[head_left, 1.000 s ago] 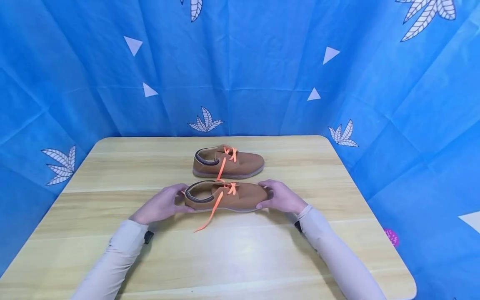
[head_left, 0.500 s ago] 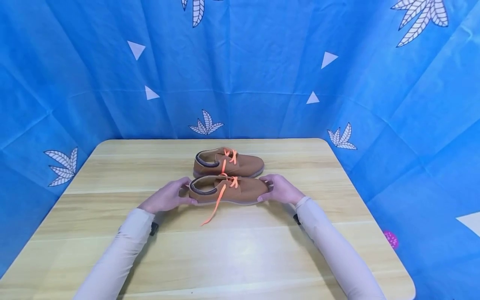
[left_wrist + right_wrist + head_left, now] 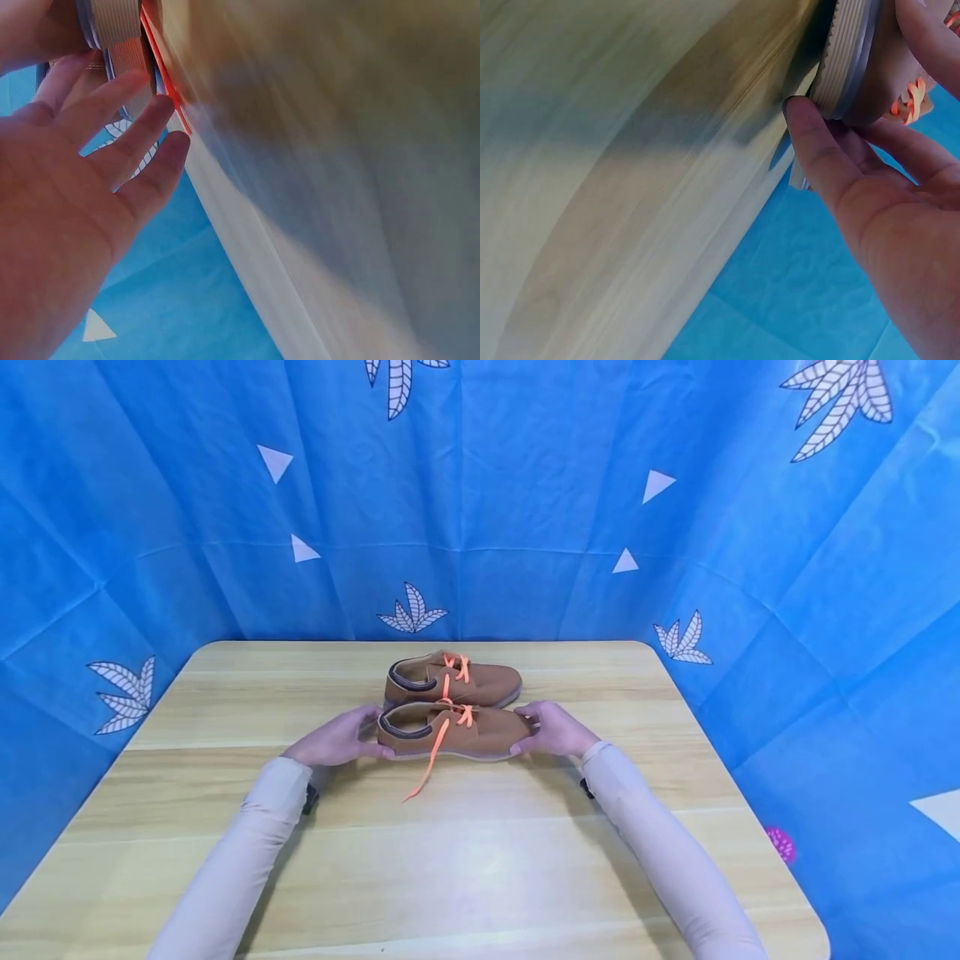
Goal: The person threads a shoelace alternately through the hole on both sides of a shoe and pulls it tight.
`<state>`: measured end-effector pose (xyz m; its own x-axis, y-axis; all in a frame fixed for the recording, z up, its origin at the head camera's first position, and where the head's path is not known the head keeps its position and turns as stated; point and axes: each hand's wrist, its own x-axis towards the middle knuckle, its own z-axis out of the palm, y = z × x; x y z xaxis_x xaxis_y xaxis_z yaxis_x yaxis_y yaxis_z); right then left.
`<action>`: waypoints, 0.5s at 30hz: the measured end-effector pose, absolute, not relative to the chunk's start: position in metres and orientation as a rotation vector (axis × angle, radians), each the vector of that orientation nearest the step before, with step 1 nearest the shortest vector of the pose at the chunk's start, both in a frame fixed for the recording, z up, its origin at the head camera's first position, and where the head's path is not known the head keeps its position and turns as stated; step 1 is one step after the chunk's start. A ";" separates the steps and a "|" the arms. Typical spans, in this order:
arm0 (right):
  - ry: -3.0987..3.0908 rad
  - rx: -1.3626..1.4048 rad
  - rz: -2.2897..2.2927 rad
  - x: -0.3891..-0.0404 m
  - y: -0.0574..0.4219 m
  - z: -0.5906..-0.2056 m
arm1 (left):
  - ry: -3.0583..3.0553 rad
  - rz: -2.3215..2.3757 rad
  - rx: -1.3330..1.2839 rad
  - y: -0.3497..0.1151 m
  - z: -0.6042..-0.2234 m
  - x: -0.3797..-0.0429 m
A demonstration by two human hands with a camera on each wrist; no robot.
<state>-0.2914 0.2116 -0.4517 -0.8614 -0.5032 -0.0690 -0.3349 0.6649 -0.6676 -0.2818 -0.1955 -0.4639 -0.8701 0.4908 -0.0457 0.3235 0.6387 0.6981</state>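
Observation:
Two brown lace-up shoes with orange laces lie side by side, toes to the right. My left hand [image 3: 336, 739] holds the heel of the near shoe [image 3: 491, 732], thumb on its front side. At the toe, my right hand [image 3: 557, 731] grips the same shoe. Close behind sits the far shoe [image 3: 491, 683], its lower side partly hidden by the near one. A loose lace [image 3: 431, 764] hangs from the near shoe toward me. In the right wrist view, fingertips reach the edge of the ribbed sole [image 3: 844, 64]. Whether that sole touches the table cannot be told.
The shoes are on a pale wood-grain table [image 3: 465, 860] with rounded corners. Blue cloth [image 3: 525, 485] with white leaf and triangle prints hangs behind the table and along both sides.
Both hands have moved the near shoe away from me, close up to the far shoe. Lately the far shoe has shifted slightly left. The head view has tilted a little.

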 end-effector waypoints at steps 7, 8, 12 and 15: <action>2.647 -0.690 -0.950 -0.296 0.210 -0.454 | 2.573 1.071 0.633 -0.199 -0.465 -0.291; 2.652 -0.686 -0.944 -0.297 0.211 -0.454 | 2.570 1.073 0.622 -0.199 -0.465 -0.292; 2.657 -0.671 -0.925 -0.299 0.212 -0.455 | 2.561 1.083 0.598 -0.197 -0.463 -0.292; 2.655 -0.644 -0.943 -0.297 0.212 -0.454 | 2.599 1.063 0.595 -0.195 -0.462 -0.290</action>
